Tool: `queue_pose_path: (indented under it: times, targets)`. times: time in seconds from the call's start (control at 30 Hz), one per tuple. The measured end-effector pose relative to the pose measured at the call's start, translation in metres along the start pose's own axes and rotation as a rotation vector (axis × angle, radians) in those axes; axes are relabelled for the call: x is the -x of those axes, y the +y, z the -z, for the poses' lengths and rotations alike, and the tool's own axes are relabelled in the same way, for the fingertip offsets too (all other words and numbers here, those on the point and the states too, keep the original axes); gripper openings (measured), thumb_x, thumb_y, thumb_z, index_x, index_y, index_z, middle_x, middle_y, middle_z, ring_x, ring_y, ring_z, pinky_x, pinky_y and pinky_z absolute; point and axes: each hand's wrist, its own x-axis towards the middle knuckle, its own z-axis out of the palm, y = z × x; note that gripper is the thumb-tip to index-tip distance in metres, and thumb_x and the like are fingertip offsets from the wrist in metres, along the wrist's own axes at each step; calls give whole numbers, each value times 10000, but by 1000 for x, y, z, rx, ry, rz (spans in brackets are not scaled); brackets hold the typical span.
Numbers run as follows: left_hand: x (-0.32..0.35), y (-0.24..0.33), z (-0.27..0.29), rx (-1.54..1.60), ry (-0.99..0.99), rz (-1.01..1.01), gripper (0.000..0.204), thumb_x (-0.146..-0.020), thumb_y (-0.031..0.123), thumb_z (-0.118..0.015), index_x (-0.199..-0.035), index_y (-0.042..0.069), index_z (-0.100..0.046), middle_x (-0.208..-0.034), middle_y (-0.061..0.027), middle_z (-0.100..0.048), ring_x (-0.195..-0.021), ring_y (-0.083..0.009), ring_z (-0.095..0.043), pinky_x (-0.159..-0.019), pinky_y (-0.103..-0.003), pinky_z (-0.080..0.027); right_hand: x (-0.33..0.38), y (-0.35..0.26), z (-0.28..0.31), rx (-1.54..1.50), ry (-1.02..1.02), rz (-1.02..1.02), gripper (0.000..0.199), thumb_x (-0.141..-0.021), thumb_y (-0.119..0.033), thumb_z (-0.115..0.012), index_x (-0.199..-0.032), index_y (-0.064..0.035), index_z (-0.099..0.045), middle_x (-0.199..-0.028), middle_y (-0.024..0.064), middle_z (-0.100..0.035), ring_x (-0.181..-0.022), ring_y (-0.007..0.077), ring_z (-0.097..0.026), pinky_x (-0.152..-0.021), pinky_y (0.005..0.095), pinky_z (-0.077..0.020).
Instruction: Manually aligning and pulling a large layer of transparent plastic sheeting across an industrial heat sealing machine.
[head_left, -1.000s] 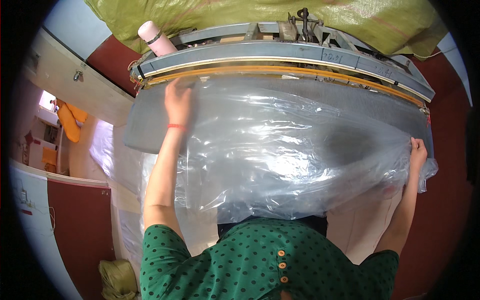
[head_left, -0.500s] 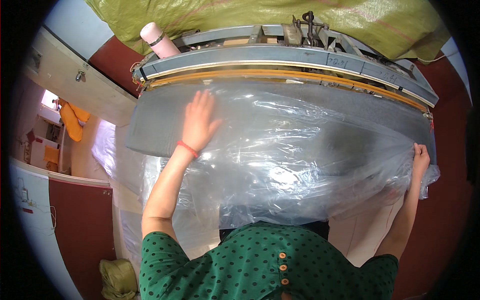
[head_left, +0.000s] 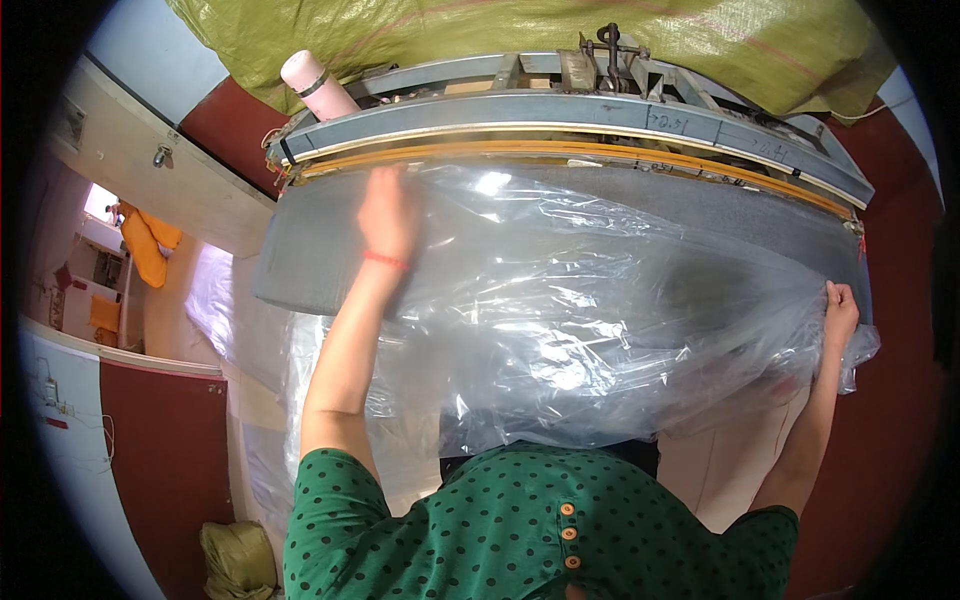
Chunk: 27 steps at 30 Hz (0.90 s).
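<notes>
Pinching clear film (head_left: 560,290): right fingers (head_left: 832,293) | left fingers (head_left: 384,182): too blurred to judge | beyond: metal frame (head_left: 480,107), pink bottle (head_left: 318,85)

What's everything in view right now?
Thin plastic sheet: 1, clear, draped over the grey surface
Flat surface: 1, grey, under the sheet
Long metal frame: 1, blue-grey, far side
Narrow strips: count unclear, orange, along the frame
Cylindrical bottle: 1, pink, frame's left end
Metal clamp-like fitting: 1, dark, atop frame
Woven plastic sheeting: 1, yellow-green, behind frame
Flat door: 1, beige, left
Soft-looking items: count unclear, orange, past doorway
Crumpled bundle: 1, olive, lower left
Painted walls: several, red-brown and pale blue, around
Dotted shirt: 1, green, bottom
Wristband: 1, red, left wrist
Left hand: 1, bare, blurred, at sheet's left side
Right hand: 1, bare, closed on sheet's right end
</notes>
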Motion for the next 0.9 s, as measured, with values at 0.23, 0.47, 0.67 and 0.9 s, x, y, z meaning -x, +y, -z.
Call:
queue_pose_path:
  times: [0.23, 0.47, 0.67, 0.9]
  targets:
    - [25, -5, 4, -59, -334, -179, 284, -782, 209, -596, -983, 8, -606, -1093, -137, -572, -1021, -295, -504, -832, -362, -433, -2, 7, -2, -1, 16, -6, 259, -817, -275, -590, -796, -18, -565, -646, 123, -546, -563, 190, -485, -568, 310, -410]
    - [-6, -23, -20, 104, -180, 294, 266, -767, 243, -604, -950, 50, -618, -801, -124, -644, -794, -278, -612, -707, -370, -470, -3, 3, -2, -21, -1, -42, 280, -807, -293, -599, -788, -16, -568, -644, 104, -540, -576, 181, -483, -580, 307, -410]
    - [-10, -34, -39, -78, -275, 472, 250, -744, 257, -621, -918, 78, -630, -804, -125, -639, -782, -284, -612, -684, -379, -469, -5, 17, -6, -75, 31, -68, 292, -797, -289, -614, -778, -2, -568, -625, 74, -515, -587, 141, -454, -593, 281, -405]
    - [-11, -41, -68, 280, 171, 408, 153, -823, 157, -476, -767, 24, -528, -623, -114, -551, -552, -232, -536, -541, -323, -432, -24, 44, -36, -385, 223, -243, 247, -825, -267, -597, -804, -21, -611, -686, 0, -555, -644, 90, -485, -621, 235, -412]
